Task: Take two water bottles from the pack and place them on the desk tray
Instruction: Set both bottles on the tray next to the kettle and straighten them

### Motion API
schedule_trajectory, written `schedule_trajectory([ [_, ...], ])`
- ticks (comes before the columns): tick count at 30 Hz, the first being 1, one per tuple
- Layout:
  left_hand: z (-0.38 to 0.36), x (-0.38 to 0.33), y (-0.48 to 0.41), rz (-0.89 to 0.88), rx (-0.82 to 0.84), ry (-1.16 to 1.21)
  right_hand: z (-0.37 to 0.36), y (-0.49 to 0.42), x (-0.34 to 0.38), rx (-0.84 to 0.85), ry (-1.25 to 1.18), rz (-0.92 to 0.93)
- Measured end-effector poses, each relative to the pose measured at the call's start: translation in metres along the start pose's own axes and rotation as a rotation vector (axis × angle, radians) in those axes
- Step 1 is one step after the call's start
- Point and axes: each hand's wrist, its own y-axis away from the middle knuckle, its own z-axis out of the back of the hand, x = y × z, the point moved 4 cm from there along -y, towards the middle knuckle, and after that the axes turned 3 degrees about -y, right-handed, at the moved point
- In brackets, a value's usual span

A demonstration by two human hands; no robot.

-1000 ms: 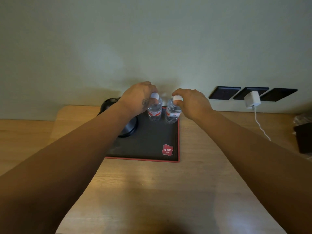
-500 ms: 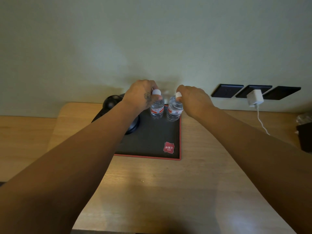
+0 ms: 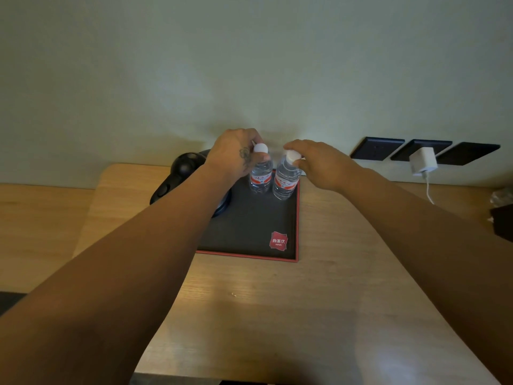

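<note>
Two clear plastic bottles [image 3: 260, 177] [image 3: 286, 181] stood upright, side by side, at the far edge of the dark red-rimmed tray [image 3: 258, 218] on the wooden table [image 3: 263, 315]; left hand [image 3: 236, 154] and right hand [image 3: 319, 162] each pinched a round white cap.

We see a light wooden desk with a rounded far-left corner [image 3: 277, 315], set against a pale green wall. Directly on it lies a flat rectangular black tray with a thin red border [image 3: 258, 223], placed toward the back edge and bearing a small red square logo at its near-right corner. A rounded black appliance [image 3: 177, 179] stands at the tray's far-left side; we cannot tell whether it rests on the tray or the desk. A dark box-like object [image 3: 503, 223] sits at the desk's right margin, partly cut off.
</note>
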Motion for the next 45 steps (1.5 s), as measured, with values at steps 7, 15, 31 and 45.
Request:
schedule_trajectory([
  [7, -0.003, 0.002, -0.004, 0.045, 0.012, 0.060, -0.005, 0.002, -0.001, -0.147, 0.066, -0.081],
  [15, -0.002, -0.006, 0.003, -0.070, -0.030, -0.048, -0.003, -0.006, 0.007, -0.145, 0.161, -0.055],
  [31, -0.004, -0.009, 0.013, -0.161, -0.046, -0.113, 0.001, -0.003, -0.001, -0.174, 0.248, 0.008],
  [45, -0.013, -0.017, -0.001, -0.165, -0.032, -0.048, -0.012, 0.005, -0.032, -0.266, -0.126, -0.084],
])
